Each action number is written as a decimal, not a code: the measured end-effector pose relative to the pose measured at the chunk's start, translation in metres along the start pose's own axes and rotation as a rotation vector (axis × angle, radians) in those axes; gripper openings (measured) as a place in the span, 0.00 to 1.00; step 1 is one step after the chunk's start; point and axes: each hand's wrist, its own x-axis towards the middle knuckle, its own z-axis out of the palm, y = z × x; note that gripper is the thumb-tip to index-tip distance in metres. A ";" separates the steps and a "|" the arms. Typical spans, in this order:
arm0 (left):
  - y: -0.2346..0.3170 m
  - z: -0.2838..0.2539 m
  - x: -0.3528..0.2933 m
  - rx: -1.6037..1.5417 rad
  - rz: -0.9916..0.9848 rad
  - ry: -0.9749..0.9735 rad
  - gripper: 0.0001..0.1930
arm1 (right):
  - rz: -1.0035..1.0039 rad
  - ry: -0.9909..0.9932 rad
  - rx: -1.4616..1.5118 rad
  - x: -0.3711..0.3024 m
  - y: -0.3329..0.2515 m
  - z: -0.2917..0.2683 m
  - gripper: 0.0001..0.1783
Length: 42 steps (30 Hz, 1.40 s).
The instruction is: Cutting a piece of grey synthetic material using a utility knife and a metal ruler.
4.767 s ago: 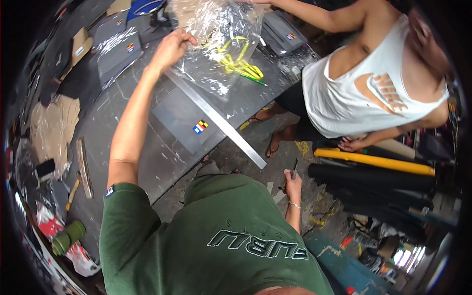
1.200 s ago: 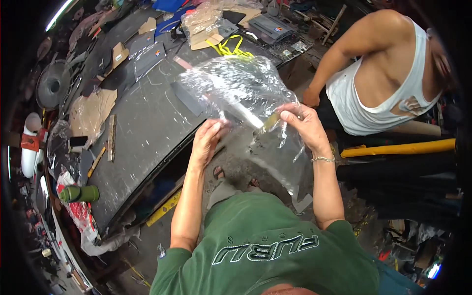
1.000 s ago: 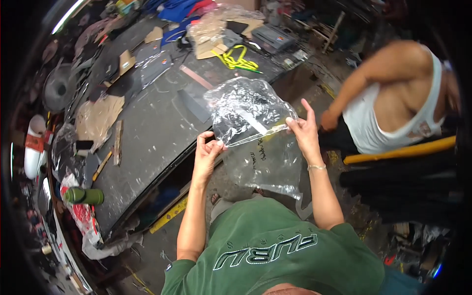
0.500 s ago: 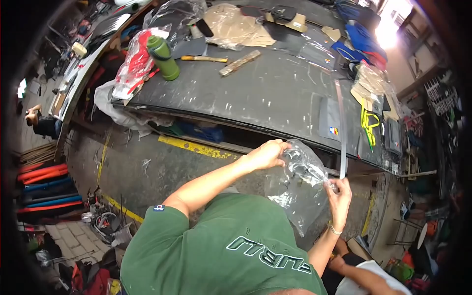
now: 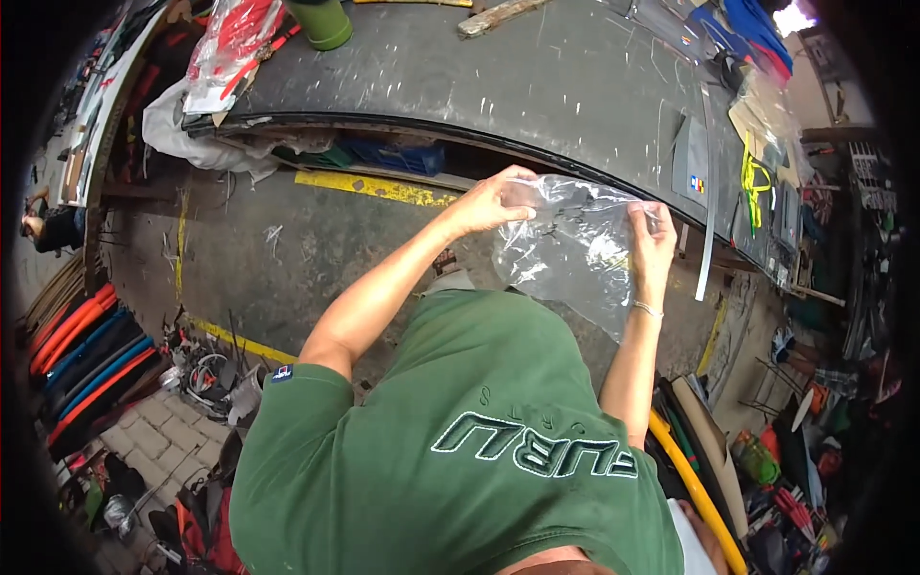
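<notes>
A small dark label [image 5: 281, 373] marked the left sleeve [image 5: 302, 407], the left hand [image 5: 496, 201] pinched a clear plastic bag [image 5: 567, 251] held over the floor [image 5: 321, 251] near the table edge [image 5: 383, 126], the right hand [image 5: 653, 236] gripped its other side, and a grey sheet [image 5: 687, 144] bore a multicoloured label [image 5: 698, 184].

Grn s/s tee [image 5: 383, 479], thin R-wrist bracelet [image 5: 649, 309].

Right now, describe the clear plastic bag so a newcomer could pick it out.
Find the dark worktable, then its near edge right of centre. Just below that edge, the clear plastic bag spreads between the left hand and the right hand. Unlike the opaque grey panel and silvery strip nearby, it is see-through and crinkled.
</notes>
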 end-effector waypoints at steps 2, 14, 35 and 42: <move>-0.002 0.004 -0.011 0.049 -0.024 0.060 0.28 | 0.011 -0.035 -0.037 0.002 0.012 0.004 0.08; -0.136 -0.044 -0.158 0.864 -0.504 0.621 0.14 | 0.087 -0.431 -0.197 -0.001 0.054 -0.010 0.21; -0.343 -0.311 -0.036 0.856 -0.482 1.016 0.16 | -0.182 -0.247 -1.014 0.028 0.036 0.148 0.45; -0.400 -0.308 0.002 0.834 -0.215 0.352 0.37 | 0.092 -0.304 -1.029 0.030 -0.010 0.162 0.53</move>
